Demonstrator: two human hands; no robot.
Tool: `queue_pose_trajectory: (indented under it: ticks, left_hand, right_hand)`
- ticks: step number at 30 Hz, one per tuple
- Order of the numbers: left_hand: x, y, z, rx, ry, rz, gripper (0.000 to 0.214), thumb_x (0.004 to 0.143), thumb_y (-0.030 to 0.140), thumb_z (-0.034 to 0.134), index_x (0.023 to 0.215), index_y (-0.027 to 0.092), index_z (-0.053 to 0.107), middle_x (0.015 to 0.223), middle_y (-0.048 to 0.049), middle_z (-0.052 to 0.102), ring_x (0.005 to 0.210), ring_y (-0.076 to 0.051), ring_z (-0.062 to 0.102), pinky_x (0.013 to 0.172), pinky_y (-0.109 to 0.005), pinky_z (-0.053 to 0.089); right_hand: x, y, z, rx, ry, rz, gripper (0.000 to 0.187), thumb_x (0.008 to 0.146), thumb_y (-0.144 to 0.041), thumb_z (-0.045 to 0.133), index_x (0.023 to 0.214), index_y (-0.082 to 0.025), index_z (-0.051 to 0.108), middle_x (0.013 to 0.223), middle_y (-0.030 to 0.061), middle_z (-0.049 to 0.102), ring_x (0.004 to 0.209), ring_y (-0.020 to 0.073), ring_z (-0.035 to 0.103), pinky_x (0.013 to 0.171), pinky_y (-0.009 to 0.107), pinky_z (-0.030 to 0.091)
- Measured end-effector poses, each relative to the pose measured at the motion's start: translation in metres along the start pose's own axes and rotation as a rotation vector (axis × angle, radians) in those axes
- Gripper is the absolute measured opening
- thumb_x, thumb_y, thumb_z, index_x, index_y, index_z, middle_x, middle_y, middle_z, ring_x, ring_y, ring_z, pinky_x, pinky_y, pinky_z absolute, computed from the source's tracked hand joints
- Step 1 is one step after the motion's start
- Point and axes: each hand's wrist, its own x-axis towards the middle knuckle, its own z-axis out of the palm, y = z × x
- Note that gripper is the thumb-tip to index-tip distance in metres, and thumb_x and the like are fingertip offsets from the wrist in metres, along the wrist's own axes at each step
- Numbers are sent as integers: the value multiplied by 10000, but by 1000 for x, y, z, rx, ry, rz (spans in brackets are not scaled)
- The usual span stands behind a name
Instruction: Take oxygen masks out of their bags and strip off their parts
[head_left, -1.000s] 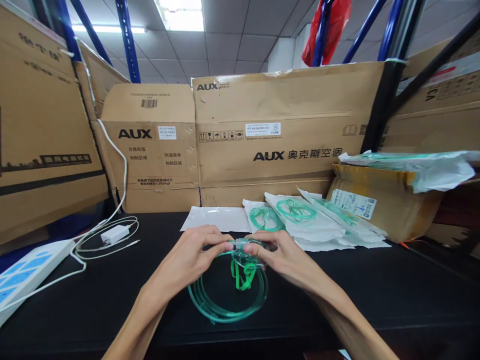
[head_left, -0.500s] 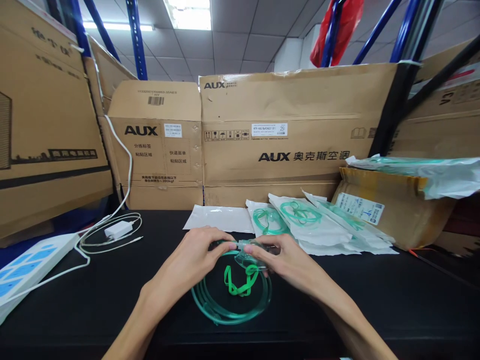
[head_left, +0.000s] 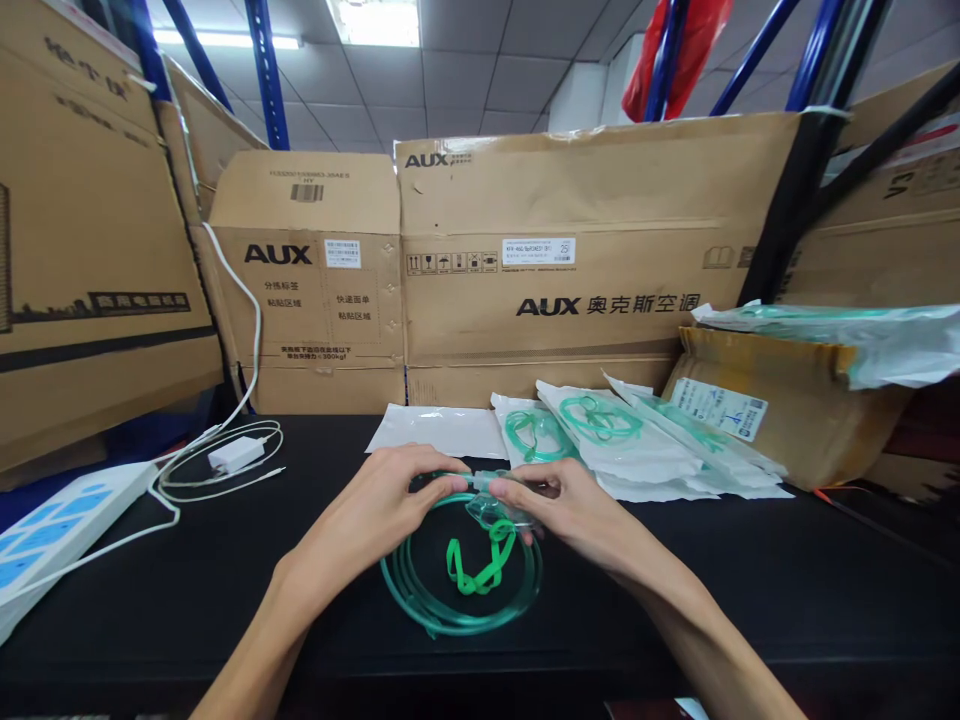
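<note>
1. Two bare hands are seen in the head view, held close together over a black tabletop [head_left: 585,640], near the middle.
2. By the left hand [head_left: 397,492], thumb and fingers are pinched on what appears to be the end of a translucent green plastic tube [head_left: 469,624].
3. By the right hand [head_left: 559,495], a clear, soft plastic mask [head_left: 486,511] is gripped, its connector turned left; whether tube and connector are joined cannot be told.
4. The tube is coiled in loops on the near side of the hands, between the forearms; a bright green elastic strap [head_left: 469,582] is seen within the ring.
5. Beyond the hands, a flat white packet [head_left: 435,430] is laid; to its right, white packets with green tubing [head_left: 615,430] are overlapped.
6. Far right, a brown cardboard box [head_left: 810,420] is topped by another packet [head_left: 900,345].
7. Left, a white power strip with blue sockets [head_left: 67,530] is placed near a white adapter [head_left: 237,455].
</note>
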Motion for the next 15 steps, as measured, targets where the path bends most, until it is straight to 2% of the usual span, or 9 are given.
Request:
queue_pose_trajectory:
  ticks: [6, 15]
  left_hand:
    - [0, 2, 3, 119, 28, 24, 140, 1016, 273, 651, 1062, 263, 783, 1087, 29, 803, 1027, -213, 715, 911, -296, 453]
    - [-2, 1, -1, 3, -17, 68, 138, 1018, 229, 632, 1002, 245, 768, 999, 39, 777, 952, -163, 684, 877, -258, 442]
  right_hand:
    - [-1, 0, 4, -45, 46, 11, 482, 916, -616, 641, 684, -197, 592, 612, -44, 488, 588, 141, 504, 572, 271, 350]
    - [-5, -5, -4, -16, -101, -41, 467, 958, -574, 596, 698, -187, 617, 631, -44, 492, 603, 127, 481, 578, 258, 344]
